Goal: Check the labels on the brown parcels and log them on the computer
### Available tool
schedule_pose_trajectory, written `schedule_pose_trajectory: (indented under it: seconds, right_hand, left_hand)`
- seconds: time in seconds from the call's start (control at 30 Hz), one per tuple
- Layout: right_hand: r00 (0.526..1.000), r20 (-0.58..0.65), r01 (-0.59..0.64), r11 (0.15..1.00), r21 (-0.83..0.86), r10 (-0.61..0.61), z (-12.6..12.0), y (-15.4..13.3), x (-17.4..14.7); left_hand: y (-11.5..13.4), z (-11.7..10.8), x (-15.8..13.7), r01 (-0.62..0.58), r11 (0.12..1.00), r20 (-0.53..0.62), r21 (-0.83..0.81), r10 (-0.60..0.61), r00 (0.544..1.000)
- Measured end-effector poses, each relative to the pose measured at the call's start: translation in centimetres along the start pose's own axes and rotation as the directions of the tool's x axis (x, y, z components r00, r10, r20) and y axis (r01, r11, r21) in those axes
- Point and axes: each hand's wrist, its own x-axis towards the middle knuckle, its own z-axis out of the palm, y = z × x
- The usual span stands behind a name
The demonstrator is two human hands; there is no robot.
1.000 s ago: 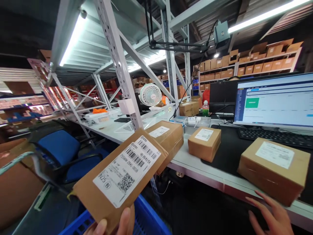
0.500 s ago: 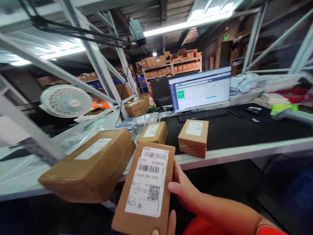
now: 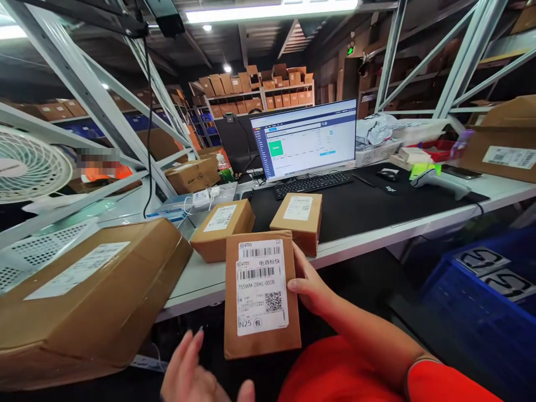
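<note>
Head view: a person in an orange-red sleeve (image 3: 419,374) is holding a flat brown cardboard parcel (image 3: 262,329) upright just in front of the bench's near edge. The right hand (image 3: 310,287) is gripping the parcel's right side, thumb lying across the front beside the white shipping label (image 3: 261,286), fingers hidden behind. The left hand (image 3: 192,371) is hovering below and to the left of the parcel, fingers spread and loose, touching nothing.

Three more cardboard boxes are sitting along the bench (image 3: 201,282): two small ones, the left small box (image 3: 221,230) and the right small box (image 3: 298,219), side by side near the front edge, and one large box (image 3: 84,301) overhanging the near-left corner. Each is carrying a white printed label and clear tape. A black mat (image 3: 377,209) is covering the bench's right half, with one lit monitor (image 3: 305,138), one black keyboard (image 3: 313,184) and one pale handheld scanner (image 3: 439,181) on it. One white fan (image 3: 25,164) is standing at the far left.
</note>
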Motion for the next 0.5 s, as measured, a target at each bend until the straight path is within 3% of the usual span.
schedule_pose_trajectory:
  seconds: [0.07,0.17,0.23,0.37,0.5]
  right_hand:
    - [0.999,0.005,-0.035,0.999,0.018,0.035,0.0,-0.4,-0.3]
    - [0.998,0.020,-0.064,0.997,0.037,0.063,0.1,-0.8,-0.7]
    - [0.998,0.019,-0.065,0.998,0.024,0.064,0.1,-1.0,-0.8]
    - [0.996,0.047,-0.076,0.997,0.000,0.076,0.3,-1.3,-1.1]
    - [0.994,0.076,-0.077,0.997,-0.012,0.077,0.6,-1.5,-1.0]
  left_hand:
    - [1.3,-0.4,0.8,0.198,0.973,0.157,-0.121,-0.178,0.971]
    - [1.5,-0.6,0.7,0.500,0.852,0.378,-0.154,-0.417,0.827]
    - [0.9,-0.6,0.1,0.569,0.819,0.414,-0.078,-0.492,0.766]
    - [-0.2,-0.7,-0.8,0.529,0.848,0.387,0.028,-0.497,0.777]
    - [-0.2,-0.8,-1.3,0.519,0.855,0.364,-0.019,-0.477,0.800]
